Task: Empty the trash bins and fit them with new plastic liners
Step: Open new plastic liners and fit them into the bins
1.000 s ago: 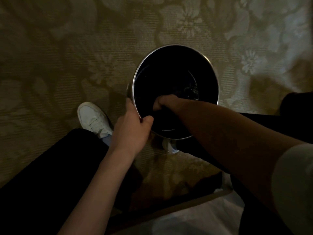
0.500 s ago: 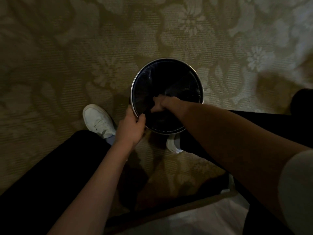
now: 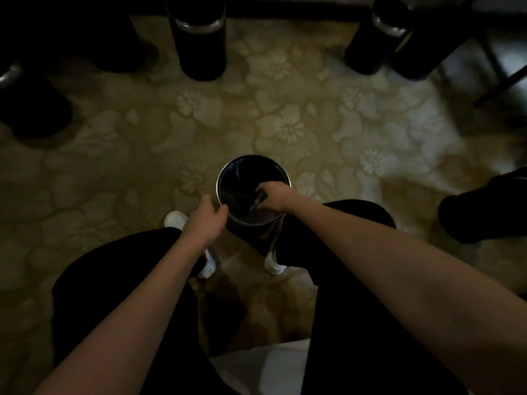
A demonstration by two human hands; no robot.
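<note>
Round black metal-rimmed trash bin (image 3: 253, 157) sits right under the fingers: left hand (image 3: 206, 220) pinches its near rim, right hand (image 3: 273, 196) pinches the black plastic liner (image 3: 239, 183) inside, fingers curled; hard tug may tear liner or tip bin.

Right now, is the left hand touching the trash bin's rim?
Touching. The head view shows the left hand curled over the near-left rim of the trash bin, thumb tip lying on the metal edge.

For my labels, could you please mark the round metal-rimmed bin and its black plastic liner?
Round metal-rimmed bin (image 3: 252, 156): head view, far rim.
Black plastic liner (image 3: 231, 181): head view, glossy left side.
</note>
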